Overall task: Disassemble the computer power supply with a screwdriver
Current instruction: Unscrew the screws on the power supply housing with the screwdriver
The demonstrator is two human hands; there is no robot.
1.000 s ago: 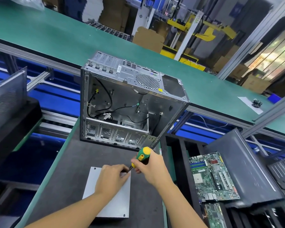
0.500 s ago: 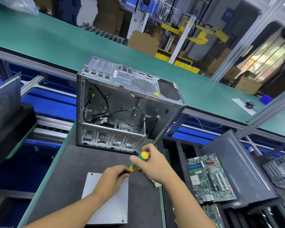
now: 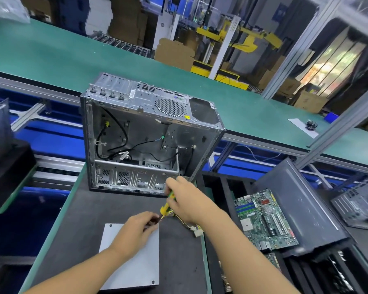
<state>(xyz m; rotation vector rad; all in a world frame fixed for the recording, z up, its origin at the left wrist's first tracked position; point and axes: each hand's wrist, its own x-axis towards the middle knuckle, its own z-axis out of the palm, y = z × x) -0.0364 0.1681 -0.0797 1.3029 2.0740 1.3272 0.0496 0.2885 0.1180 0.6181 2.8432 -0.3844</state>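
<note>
Power supply: the grey box (image 3: 145, 270) lies flat on the dark mat (image 3: 89, 209), nearest me, in front of the gutted computer case (image 3: 136, 132). Its wires (image 3: 191, 227) trail off the far right corner toward the mat's edge.
Left hand: my left hand (image 3: 136, 229) rests on the box's far right corner with its fingers curled in. I cannot tell whether they pinch the tool's tip or a screw, or only brace on the lid.
Right hand: my right hand (image 3: 187, 200) is wrapped round the yellow-green handle of the screwdriver (image 3: 167, 205), which slants down toward that same corner.
Step in hand: I judge this to be working a screw at that corner; the screw itself is hidden under the fingers.
Doing it well: I'd bring the handle nearer upright so it lines up with the screw, press down before turning, and keep the left hand's weight on the box so it can't skate on the mat.
Watch for: the tip slipping out at this slant, and the wires snagging under the wrist.
Nearby: a circuit board (image 3: 263, 219) sits in the tray to the right, well apart.
</note>
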